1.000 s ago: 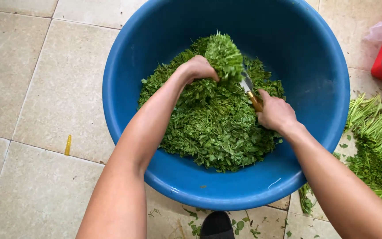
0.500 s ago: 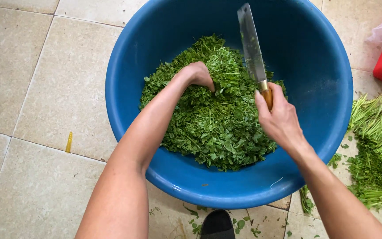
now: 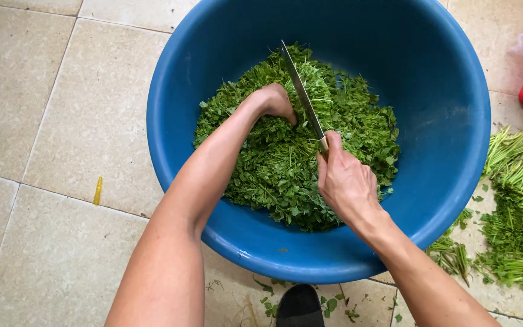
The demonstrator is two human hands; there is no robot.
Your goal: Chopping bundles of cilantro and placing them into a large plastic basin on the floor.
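We press our left hand (image 3: 272,101) down, fingers curled, into the chopped green leaves (image 3: 286,163) that fill the bottom of the blue basin (image 3: 455,181). Our right hand (image 3: 345,181) is wrapped tight round the handle of a knife (image 3: 302,94), whose blade lies edge-down on the greens just beside the left hand. Cut stems (image 3: 516,206) lie on the tiled floor (image 3: 49,121) to the right of the basin

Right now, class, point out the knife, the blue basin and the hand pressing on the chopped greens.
knife (image 3: 301,91): head view, middle of the blade.
blue basin (image 3: 431,121): head view, bare inner wall on the right.
left hand (image 3: 273,100): head view, back of the hand on the chopped greens (image 3: 273,175).
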